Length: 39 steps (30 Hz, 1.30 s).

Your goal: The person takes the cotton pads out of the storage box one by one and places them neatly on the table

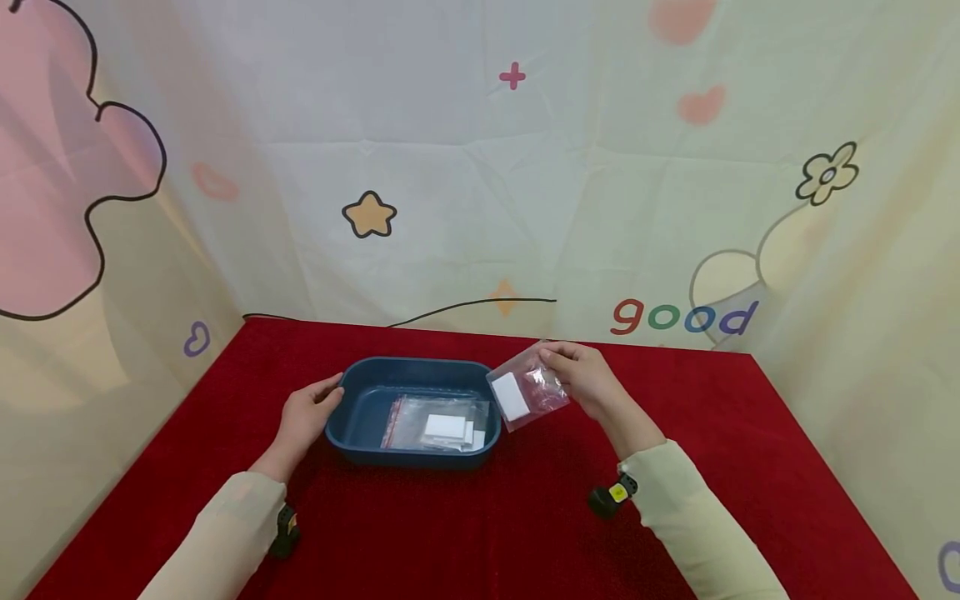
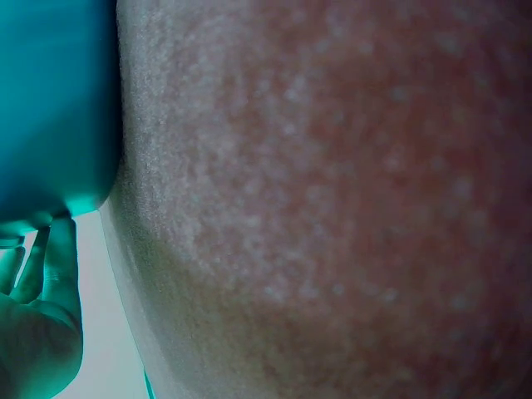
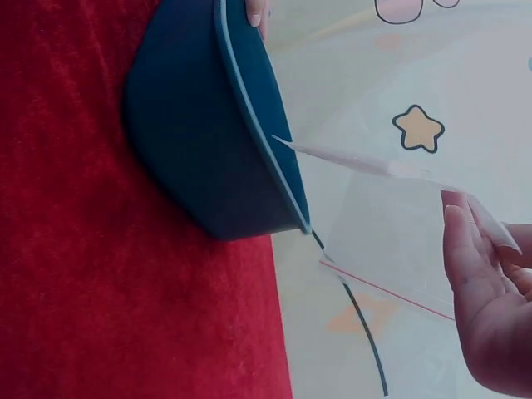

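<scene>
Right grip [image 1: 588, 377] pinches a clear, flat plastic bag [image 1: 542, 389] extending leftward to the right end of a blue, oblong basin [image 1: 412, 457]; left grip [image 1: 303, 414] clasps the basin's left end.

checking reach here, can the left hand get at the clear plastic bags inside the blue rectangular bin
Probably yes, after letting go: the left hand grips the blue rectangular bin by its left end, and the open top leaves the clear plastic bags uncovered.
</scene>
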Each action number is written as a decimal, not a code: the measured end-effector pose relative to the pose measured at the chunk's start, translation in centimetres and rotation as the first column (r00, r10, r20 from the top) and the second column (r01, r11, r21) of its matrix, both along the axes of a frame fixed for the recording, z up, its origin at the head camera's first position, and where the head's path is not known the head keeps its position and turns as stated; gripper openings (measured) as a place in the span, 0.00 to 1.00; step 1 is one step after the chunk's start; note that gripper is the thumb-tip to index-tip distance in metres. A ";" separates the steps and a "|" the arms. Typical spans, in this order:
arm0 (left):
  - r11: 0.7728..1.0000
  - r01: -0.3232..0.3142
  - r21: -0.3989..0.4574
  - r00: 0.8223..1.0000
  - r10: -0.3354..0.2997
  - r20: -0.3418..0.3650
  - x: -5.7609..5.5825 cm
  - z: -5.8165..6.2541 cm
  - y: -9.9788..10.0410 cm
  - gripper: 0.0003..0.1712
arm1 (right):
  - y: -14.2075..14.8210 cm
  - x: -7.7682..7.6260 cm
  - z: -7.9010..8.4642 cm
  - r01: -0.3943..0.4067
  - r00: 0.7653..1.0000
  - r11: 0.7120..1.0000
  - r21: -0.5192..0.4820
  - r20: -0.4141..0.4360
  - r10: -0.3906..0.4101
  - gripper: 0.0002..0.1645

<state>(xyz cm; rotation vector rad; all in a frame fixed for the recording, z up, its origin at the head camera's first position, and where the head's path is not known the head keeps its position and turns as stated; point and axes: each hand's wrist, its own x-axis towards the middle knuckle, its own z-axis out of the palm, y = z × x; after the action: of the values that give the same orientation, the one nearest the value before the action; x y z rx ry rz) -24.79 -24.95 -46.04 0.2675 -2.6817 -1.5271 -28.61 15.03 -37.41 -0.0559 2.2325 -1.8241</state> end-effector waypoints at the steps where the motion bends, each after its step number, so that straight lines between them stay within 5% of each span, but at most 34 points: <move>1: 1.000 0.000 -0.001 1.000 0.000 0.002 0.0 0.0 0.0 0.28 | 0.1 0.0 -0.1 0.008 1.000 1.000 -0.012 0.004 -0.007 0.27; 20: 1.000 0.000 0.002 1.000 0.000 -0.004 0.2 -0.2 -0.1 0.28 | 2.5 0.6 -2.4 0.123 0.990 0.988 -0.096 0.075 -0.116 0.27; 39: 1.000 0.001 -0.009 1.000 -0.001 -0.002 0.0 0.1 0.1 0.28 | 1.2 0.6 -5.5 0.077 0.988 0.983 -0.169 0.148 -0.052 0.20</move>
<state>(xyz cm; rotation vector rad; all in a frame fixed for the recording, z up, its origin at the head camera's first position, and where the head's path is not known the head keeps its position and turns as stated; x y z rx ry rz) -24.74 -24.88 -45.96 0.2640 -2.6864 -1.5150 -28.06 16.21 -42.89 0.1134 1.9965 -1.9868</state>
